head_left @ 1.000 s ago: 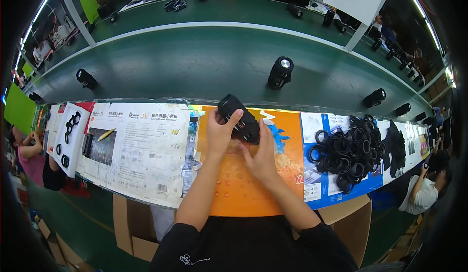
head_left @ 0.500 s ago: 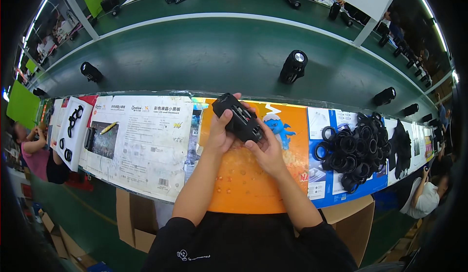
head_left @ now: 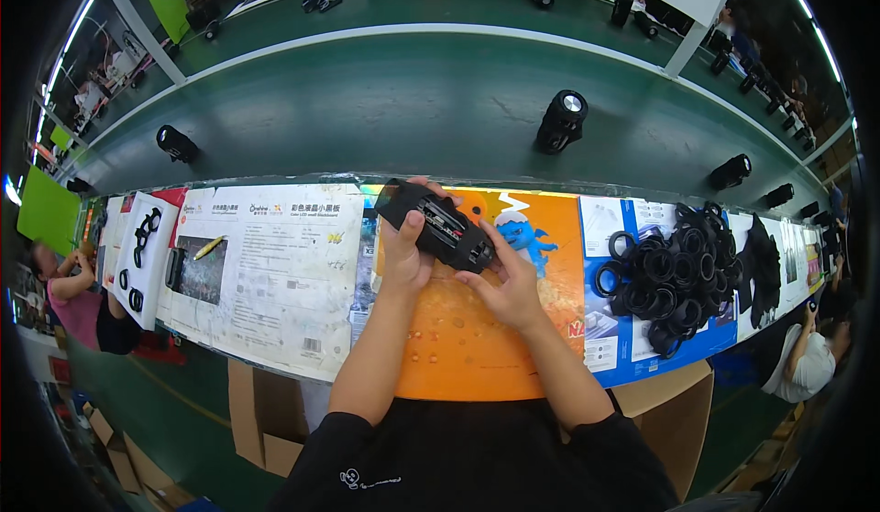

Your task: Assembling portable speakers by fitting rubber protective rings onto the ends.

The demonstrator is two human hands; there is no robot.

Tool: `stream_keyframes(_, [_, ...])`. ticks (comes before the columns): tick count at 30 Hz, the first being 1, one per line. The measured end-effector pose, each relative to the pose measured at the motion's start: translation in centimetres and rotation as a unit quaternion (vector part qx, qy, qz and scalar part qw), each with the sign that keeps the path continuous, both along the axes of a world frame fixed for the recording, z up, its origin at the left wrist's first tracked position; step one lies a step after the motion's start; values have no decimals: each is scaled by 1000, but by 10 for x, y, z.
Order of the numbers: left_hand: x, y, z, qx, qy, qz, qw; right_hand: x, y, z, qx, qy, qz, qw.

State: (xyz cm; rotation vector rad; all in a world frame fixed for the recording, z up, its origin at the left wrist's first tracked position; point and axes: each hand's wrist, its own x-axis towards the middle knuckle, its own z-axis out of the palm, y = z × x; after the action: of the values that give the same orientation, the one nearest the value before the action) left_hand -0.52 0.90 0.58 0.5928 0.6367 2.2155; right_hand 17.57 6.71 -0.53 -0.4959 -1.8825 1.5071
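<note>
In front of my chest, over an orange printed sheet [head_left: 477, 352], I hold a black cylindrical speaker [head_left: 440, 225] tilted down to the right. A long recess with small parts inside runs along its upper side. My left hand [head_left: 408, 251] grips its left end, thumb along the near side and other fingers behind it. My right hand [head_left: 510, 285] closes around the right end, thumb below and fingertips against the edge. To the right, a heap of black rings [head_left: 678, 278] lies on a blue and white sheet [head_left: 600, 352].
Beyond the bench is a green conveyor belt carrying more black speakers [head_left: 561, 122], [head_left: 177, 143]. On the left are a white tray [head_left: 145, 278] with black rings and a yellow pen [head_left: 209, 247]. Cardboard boxes [head_left: 674, 420] stand below the bench; co-workers sit at both sides.
The speaker has shifted slightly left and turned, so its recess shows more fully. Both hands keep hold of it. The whole view has shifted slightly.
</note>
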Motion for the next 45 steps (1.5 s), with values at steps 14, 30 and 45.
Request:
stream_keyframes(14, [9, -2, 3, 29, 42, -89, 995, 5, -8, 0, -56, 50, 20, 997])
stream_keyframes(30, [18, -7, 0, 54, 8, -115, 992, 6, -15, 0, 100, 30, -32, 994])
stream_keyframes(45, [10, 0, -7, -41, 5, -97, 994, 15, 12, 10, 251, -79, -49, 964])
